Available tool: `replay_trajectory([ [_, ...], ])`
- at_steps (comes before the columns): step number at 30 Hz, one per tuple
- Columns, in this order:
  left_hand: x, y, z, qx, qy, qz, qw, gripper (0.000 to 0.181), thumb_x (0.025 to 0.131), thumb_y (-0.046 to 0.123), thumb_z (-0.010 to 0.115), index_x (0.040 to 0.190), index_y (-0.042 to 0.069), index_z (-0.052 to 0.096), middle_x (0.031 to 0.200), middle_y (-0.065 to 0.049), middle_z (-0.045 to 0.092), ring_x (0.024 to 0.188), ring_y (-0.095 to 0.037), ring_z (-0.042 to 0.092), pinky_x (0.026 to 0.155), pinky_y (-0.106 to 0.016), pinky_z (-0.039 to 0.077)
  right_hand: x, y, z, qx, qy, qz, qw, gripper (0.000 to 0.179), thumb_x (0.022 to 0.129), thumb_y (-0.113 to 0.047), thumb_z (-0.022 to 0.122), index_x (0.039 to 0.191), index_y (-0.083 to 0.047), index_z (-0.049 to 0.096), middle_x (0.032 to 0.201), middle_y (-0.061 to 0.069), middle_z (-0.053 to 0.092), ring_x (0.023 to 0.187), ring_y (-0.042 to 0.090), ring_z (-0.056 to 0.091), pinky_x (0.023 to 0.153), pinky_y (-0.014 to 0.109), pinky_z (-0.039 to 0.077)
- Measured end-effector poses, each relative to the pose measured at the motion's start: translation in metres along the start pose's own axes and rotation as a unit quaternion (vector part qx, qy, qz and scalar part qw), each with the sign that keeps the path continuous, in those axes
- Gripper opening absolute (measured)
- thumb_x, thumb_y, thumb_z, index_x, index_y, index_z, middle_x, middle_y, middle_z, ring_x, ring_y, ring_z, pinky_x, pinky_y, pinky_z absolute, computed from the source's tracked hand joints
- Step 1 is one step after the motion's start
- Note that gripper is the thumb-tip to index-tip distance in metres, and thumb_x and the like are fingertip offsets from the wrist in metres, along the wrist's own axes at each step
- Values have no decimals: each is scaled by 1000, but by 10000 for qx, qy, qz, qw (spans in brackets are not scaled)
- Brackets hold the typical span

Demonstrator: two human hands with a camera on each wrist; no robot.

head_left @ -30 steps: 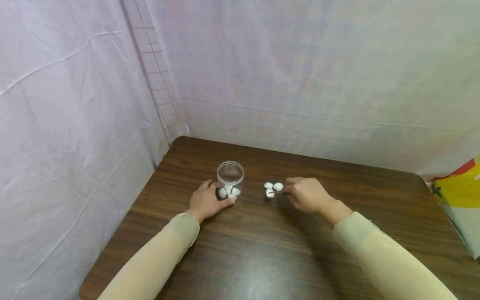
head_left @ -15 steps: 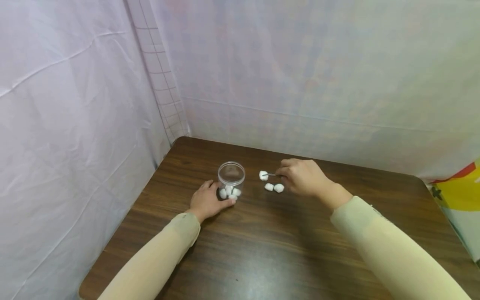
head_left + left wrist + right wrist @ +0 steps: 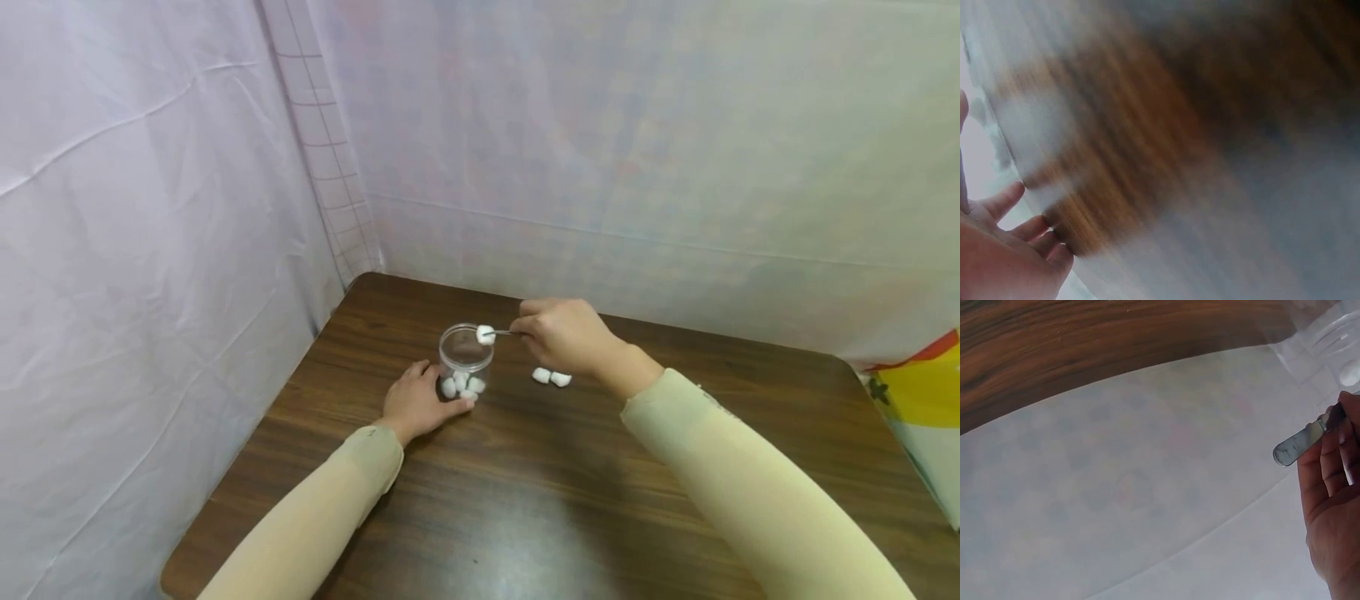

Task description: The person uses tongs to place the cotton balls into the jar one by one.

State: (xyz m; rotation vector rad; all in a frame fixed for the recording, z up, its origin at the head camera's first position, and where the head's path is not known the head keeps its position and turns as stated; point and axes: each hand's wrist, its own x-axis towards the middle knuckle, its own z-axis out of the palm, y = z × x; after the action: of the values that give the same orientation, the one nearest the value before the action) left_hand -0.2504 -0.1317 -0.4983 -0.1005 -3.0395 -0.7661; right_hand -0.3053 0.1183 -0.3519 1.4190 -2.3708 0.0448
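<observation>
In the head view, a clear round jar (image 3: 466, 367) stands lidless on the table with several white cotton balls (image 3: 461, 382) in its bottom. My left hand (image 3: 416, 402) holds it low on the left, thumb along the near side and fingers behind. Between thumb and fingers, my right hand (image 3: 564, 335) pinches metal tweezers (image 3: 505, 332). Their tips grip one cotton ball (image 3: 486, 335), which appears over the right part of the jar's rim. The right wrist view shows the rounded back end of the tweezers (image 3: 1297, 447). Two cotton balls (image 3: 551, 377) lie right of the jar.
The brown wood-grain table (image 3: 487, 517) has rounded corners. A white cloth (image 3: 600, 150) hangs along its far edge, and another white cloth (image 3: 135, 292) hangs at the left. Something yellow and red (image 3: 922, 383) sits by the right edge.
My right hand has lifted one cotton ball with the tweezers from beside the other two. It has carried the ball left to the jar's rim. My left hand stays at the jar.
</observation>
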Motion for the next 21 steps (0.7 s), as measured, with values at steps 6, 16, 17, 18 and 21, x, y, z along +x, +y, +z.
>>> replay_trajectory([
  [6, 1, 4, 2, 5, 7, -20, 10000, 85, 80, 69, 69, 141, 12, 54, 151, -20, 41, 138, -38, 38, 108, -55, 34, 5, -5, 11, 0, -162, 88, 9998, 15, 85, -9, 70, 97, -14, 78, 82, -5, 58, 68, 14, 58, 53, 35, 51],
  [16, 4, 5, 6, 19, -35, -25, 10000, 86, 79, 71, 68, 142, 13, 53, 151, -19, 40, 139, -37, 37, 109, -54, 33, -1, -7, 19, -20, -215, 119, 9997, 19, 84, -9, 69, 100, -14, 78, 84, -4, 58, 68, 11, 58, 52, 33, 51],
  [17, 4, 5, 6, 17, -39, -28, 10000, 86, 79, 71, 69, 142, 14, 53, 151, -19, 40, 139, -37, 37, 109, -54, 33, -1, -7, 20, -22, -223, 127, 9997, 19, 84, -10, 69, 100, -15, 78, 85, -4, 58, 68, 11, 58, 52, 33, 51],
  [18, 4, 5, 6, 3, -48, -34, 10000, 86, 79, 71, 69, 142, 14, 53, 151, -19, 40, 139, -37, 36, 109, -54, 33, -3, -7, 20, -26, -234, 135, 9996, 19, 85, -10, 69, 101, -14, 78, 84, -4, 58, 68, 11, 58, 52, 33, 51],
  [21, 3, 6, 6, -30, -72, -30, 10000, 85, 80, 70, 69, 142, 14, 53, 152, -19, 39, 139, -37, 36, 110, -55, 32, -9, -6, 20, -76, -262, 174, 9995, 17, 87, -13, 70, 101, -15, 78, 85, -5, 58, 68, 11, 58, 52, 33, 51],
])
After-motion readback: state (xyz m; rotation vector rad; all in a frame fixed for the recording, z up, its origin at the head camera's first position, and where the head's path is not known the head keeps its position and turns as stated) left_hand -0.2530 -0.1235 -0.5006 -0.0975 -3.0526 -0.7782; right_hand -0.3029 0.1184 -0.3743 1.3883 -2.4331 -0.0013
